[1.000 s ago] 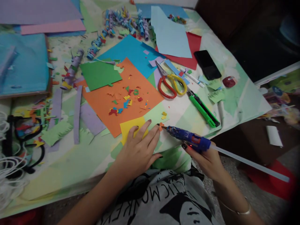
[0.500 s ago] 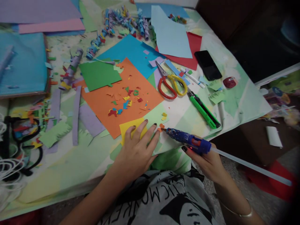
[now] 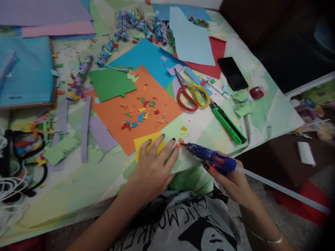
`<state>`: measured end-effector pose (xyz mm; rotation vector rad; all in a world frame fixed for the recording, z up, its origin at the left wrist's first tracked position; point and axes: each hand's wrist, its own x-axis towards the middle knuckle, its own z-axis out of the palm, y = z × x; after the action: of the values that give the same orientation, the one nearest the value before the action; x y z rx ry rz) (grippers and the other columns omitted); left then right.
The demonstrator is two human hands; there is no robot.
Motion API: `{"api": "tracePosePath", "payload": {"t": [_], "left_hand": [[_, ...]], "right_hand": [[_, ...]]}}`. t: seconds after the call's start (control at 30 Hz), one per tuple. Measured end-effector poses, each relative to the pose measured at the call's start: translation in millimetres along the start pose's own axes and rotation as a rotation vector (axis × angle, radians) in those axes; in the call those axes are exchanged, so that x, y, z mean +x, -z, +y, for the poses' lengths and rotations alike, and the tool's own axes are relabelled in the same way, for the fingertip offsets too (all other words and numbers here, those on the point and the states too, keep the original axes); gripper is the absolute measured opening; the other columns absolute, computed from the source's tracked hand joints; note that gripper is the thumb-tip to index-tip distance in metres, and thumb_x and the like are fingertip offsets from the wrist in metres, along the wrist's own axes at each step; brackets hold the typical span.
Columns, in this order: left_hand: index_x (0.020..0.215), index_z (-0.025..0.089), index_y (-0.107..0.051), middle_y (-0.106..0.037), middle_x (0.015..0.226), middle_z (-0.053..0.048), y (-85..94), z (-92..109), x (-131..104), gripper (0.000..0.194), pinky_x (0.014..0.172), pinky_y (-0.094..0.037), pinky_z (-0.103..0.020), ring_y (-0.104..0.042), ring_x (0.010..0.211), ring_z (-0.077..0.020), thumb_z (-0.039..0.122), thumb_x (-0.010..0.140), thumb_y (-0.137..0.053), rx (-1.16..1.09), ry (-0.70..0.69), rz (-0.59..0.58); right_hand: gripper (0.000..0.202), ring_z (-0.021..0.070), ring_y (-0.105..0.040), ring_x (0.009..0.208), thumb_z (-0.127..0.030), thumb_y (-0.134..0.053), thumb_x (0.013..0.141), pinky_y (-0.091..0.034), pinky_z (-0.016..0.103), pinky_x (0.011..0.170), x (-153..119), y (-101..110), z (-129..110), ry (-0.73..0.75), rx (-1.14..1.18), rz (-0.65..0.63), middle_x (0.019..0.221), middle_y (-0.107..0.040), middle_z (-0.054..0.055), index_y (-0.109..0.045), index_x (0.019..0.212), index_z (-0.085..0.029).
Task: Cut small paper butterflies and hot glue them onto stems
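Observation:
My left hand lies with fingers spread over a yellow paper and a pale green paper at the table's front edge. Wrapped in my right hand is a blue glue gun, a long clear glue stick poking out of its back end. Its nozzle is at a small orange paper flower, close to my left fingertips; whether it touches is too small to tell. A yellow paper flower lies just beyond.
Scissors with red and yellow handles and a green utility knife lie ahead on the right, near a black phone. Scraps cover an orange sheet. Wrapped paper rolls lie farther back; white cable coils at left.
Almost nothing differs. Both hands and the glue gun hold nearly the same place, with only a tiny shift of the whole view.

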<state>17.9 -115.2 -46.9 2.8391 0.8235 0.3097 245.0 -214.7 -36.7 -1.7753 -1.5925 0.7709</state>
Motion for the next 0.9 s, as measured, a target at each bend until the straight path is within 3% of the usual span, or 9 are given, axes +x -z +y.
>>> {"api": "tracePosePath", "payload": {"t": [0.17, 0.4, 0.9], "left_hand": [[0.134, 0.014, -0.046, -0.046, 0.141, -0.013, 0.4, -0.4, 0.1, 0.061, 0.101, -0.025, -0.06, -0.031, 0.131, -0.0419, 0.04, 0.081, -0.061, 0.0, 0.003, -0.005], [0.133, 0.016, -0.048, -0.047, 0.14, -0.014, 0.4, -0.3, 0.2, 0.058, 0.1, -0.027, -0.06, -0.031, 0.132, -0.0419, 0.039, 0.081, -0.06, -0.019, -0.001, 0.007], [0.134, 0.015, -0.045, -0.04, 0.147, -0.008, 0.9, -0.3, 2.9, 0.057, 0.105, -0.019, -0.062, -0.022, 0.138, -0.0368, 0.037, 0.083, -0.056, -0.054, -0.01, -0.059]], "right_hand": [[0.006, 0.0167, -0.051, 0.069, -0.025, -0.057, 0.085, -0.041, 0.028, 0.06, -0.5, 1.5, -3.0, 0.002, 0.066, 0.036, 0.08, -0.056, 0.004, -0.057, 0.088, -0.02], [0.004, 0.0161, -0.049, 0.071, -0.019, -0.056, 0.085, -0.038, 0.027, 0.062, 5.6, 3.9, -9.3, 0.04, 0.049, -0.033, 0.081, -0.052, 0.003, -0.053, 0.088, -0.02], [0.003, 0.015, -0.047, 0.071, -0.019, -0.054, 0.088, -0.036, 0.028, 0.062, 6.2, 3.2, -9.5, 0.026, 0.046, -0.043, 0.081, -0.05, 0.002, -0.052, 0.088, -0.02]]}}
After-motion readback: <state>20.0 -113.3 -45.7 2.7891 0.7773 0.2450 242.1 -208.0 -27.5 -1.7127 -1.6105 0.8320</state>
